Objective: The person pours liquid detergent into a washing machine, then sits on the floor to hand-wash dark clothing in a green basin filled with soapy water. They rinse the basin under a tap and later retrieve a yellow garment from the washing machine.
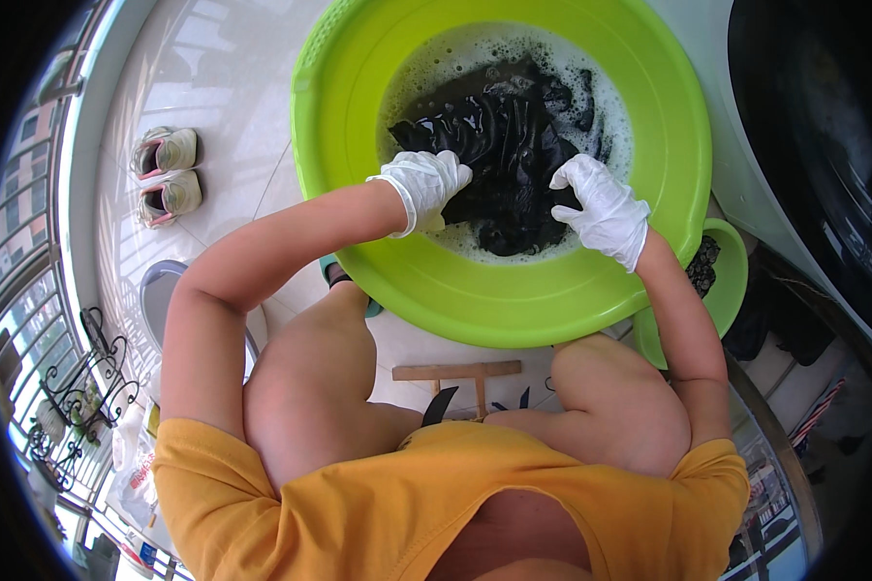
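Dark, wet clothing (pixel 509 160) lies bunched in soapy water inside a large lime-green plastic basin (pixel 516 312). On its left side my left hand (pixel 425 185), in a thin white disposable glove, has its fingers curled closed on the fabric. My right hand (pixel 599 207), gloved alike, pinches a dark fold at the right between thumb and fingers. White foam (pixel 614 131) rings the cloth, thickest along the right side of the water. The lower part of the clothing is hidden under the water.
A smaller green basin (pixel 730 269) with dark patterned cloth stands under the big one's right edge. An appliance with a round dark door (pixel 806 145) is at the right. Sneakers (pixel 166 174) and a grey bucket (pixel 161 290) stand left on the tiles. A wooden stool (pixel 454 370) shows between my legs.
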Available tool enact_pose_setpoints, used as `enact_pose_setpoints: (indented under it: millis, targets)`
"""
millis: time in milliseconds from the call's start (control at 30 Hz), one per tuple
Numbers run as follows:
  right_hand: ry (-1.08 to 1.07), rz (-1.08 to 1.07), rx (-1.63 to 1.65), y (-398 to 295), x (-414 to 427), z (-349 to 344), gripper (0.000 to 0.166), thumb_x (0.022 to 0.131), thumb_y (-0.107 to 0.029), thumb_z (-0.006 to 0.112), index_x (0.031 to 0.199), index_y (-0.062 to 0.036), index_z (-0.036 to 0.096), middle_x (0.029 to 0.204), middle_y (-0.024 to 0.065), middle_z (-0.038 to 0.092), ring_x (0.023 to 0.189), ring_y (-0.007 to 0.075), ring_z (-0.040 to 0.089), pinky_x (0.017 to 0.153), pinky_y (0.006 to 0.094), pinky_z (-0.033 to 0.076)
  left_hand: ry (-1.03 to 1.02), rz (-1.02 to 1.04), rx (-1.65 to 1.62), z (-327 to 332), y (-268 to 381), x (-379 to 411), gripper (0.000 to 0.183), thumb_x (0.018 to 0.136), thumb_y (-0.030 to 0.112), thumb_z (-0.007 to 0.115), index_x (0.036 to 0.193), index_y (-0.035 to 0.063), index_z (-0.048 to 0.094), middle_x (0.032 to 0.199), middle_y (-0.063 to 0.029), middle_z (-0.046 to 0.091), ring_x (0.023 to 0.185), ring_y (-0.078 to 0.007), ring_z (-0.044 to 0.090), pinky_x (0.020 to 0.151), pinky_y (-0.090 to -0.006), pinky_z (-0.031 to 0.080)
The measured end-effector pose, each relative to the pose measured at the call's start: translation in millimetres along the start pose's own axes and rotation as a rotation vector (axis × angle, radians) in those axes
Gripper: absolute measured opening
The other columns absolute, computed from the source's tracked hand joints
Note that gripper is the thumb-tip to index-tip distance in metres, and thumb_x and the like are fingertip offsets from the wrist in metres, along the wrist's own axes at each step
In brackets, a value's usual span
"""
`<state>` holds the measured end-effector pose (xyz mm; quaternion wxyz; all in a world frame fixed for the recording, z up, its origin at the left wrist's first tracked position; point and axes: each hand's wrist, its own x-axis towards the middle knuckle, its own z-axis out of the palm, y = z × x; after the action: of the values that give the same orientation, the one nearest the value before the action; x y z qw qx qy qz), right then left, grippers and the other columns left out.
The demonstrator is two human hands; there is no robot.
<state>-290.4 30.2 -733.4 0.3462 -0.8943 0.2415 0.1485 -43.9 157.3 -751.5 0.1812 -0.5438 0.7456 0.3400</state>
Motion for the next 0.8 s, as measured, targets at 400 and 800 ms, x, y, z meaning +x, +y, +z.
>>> enact_pose_setpoints:
  millis: [400,800]
  targets:
    - [0.223,0.008,0.396,65.6,21.3,6.8,0.035,0.077,0.006,0.049,0.11,-0.0034,0.057,0.104,0.0135,0.061,0.097,0.0247,0.059,0.088,0.0333,0.047,0.235,0.062,-0.057,8.4,-16.7,18.5,0.026,0.079,0.011,0.061,0.105,0.0117,0.065,0.097,-0.014,0.061,0.084,-0.0316,0.065,0.071,-0.0409,0.051]
    - [0.518,0.263,1.39,66.8,25.3,-70.5,0.027,0.087,-0.008,0.062,0.113,-0.0052,0.064,0.102,0.0021,0.062,0.064,0.0017,0.045,0.051,0.0151,0.036,0.765,-0.011,-0.572,0.3,-98.1,-3.9,0.061,0.077,-0.006,0.052,0.136,0.0023,0.043,0.123,-0.0199,0.057,0.109,-0.0348,0.056,0.094,-0.0356,0.046]
